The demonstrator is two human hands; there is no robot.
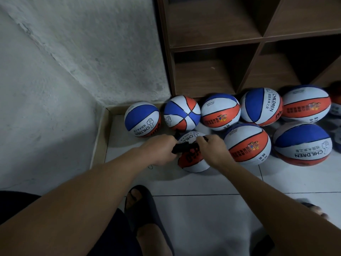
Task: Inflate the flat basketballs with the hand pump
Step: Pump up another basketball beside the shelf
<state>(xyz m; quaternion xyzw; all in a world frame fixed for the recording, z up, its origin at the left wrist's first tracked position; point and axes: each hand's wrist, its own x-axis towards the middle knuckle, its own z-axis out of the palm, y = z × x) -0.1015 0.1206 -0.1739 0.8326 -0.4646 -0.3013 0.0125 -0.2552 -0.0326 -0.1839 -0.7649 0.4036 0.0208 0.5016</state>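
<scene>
Black plastic, the body of the hand pump (181,147), is seen at the centre of the frame, held across the top of the nearest basketball (191,159). The left hand (159,151) is clenched around the pump's left end, and the right hand (212,149) is curled around its right end (most of the pump is hidden between the two fists). The held ball, in red and white panels, rests on the white tiled floor (203,209) just in front of the other balls.

Seven further basketballs, in blue, white and orange-red, are grouped across the middle of the frame: one at centre left (142,119) beside the pale wall (64,71), four in a back row (220,111) against the foot of a brown wooden shelf unit (217,45), and two nearer at right (247,144). The word CHILDREN is printed on several.

A foot in a dark sandal (142,206) is visible at lower centre, and toes of the other foot (313,207) at lower right.
</scene>
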